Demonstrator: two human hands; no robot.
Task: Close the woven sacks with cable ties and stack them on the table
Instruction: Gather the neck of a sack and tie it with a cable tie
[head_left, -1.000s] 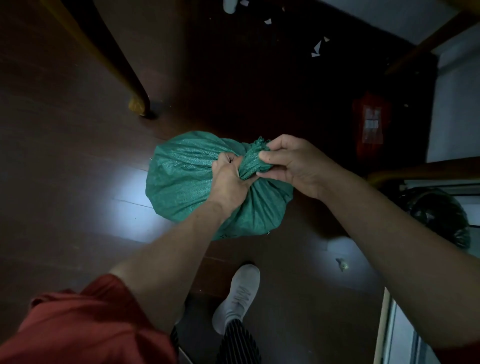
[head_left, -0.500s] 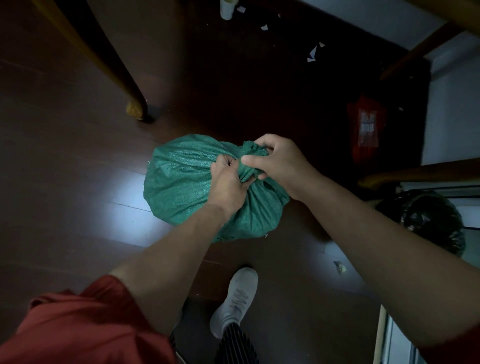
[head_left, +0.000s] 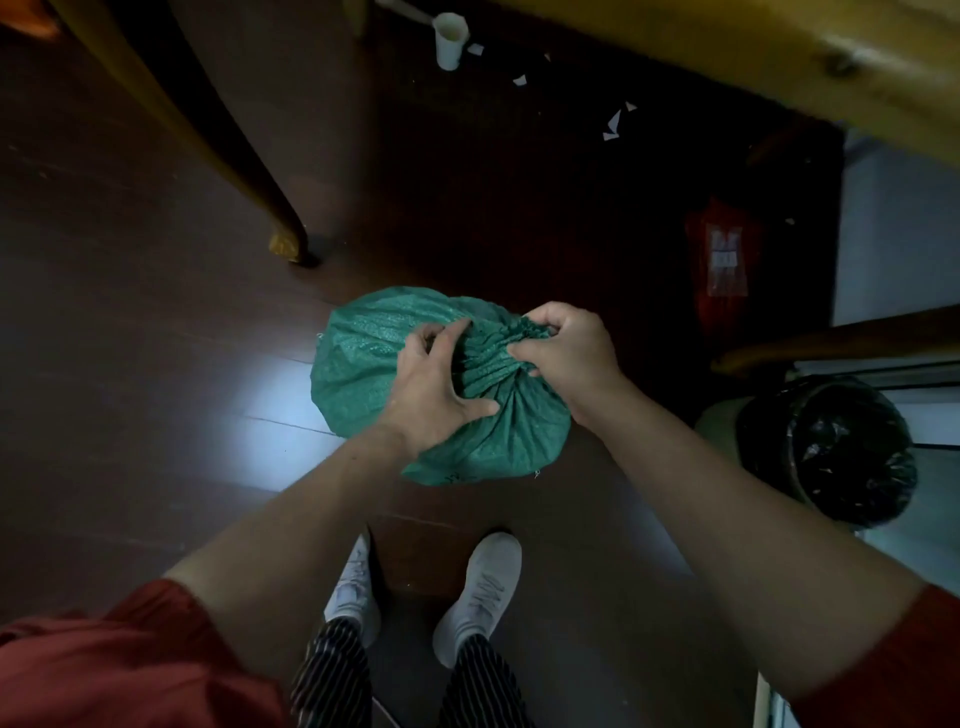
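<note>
Two hands are on one green sack (head_left: 363, 374), which sits full and rounded on the dark wooden floor (head_left: 130, 364) just ahead of the person's white shoes (head_left: 480, 592). Its gathered neck (head_left: 491, 353) points up and a little to the right, bunched into tight pleats. The right hand (head_left: 566, 353) has its fingers (head_left: 522, 353) curled tight around that neck, pinching the pleats together from the right side. The left hand (head_left: 431, 384) lies spread on the sack's shoulder just left of the neck, fingers fairly wide, thumb pressed into the cloth below the bunch, steadying it more than gripping it. I see no cable tie anywhere in the dim light, so whether one is already around the neck I cannot tell.

What matters for the coming move, I think, is that the neck stands between the two hands, long axis roughly upright, with the right hand already clamped on it and the left hand nearest to it and free to loop or tighten a tie. The yellow wooden desk (head_left: 779, 57) runs along the far right, above the sack, so a lift up and away would follow. A black-lined bin (head_left: 831, 447) stands to the right, well apart.
</note>
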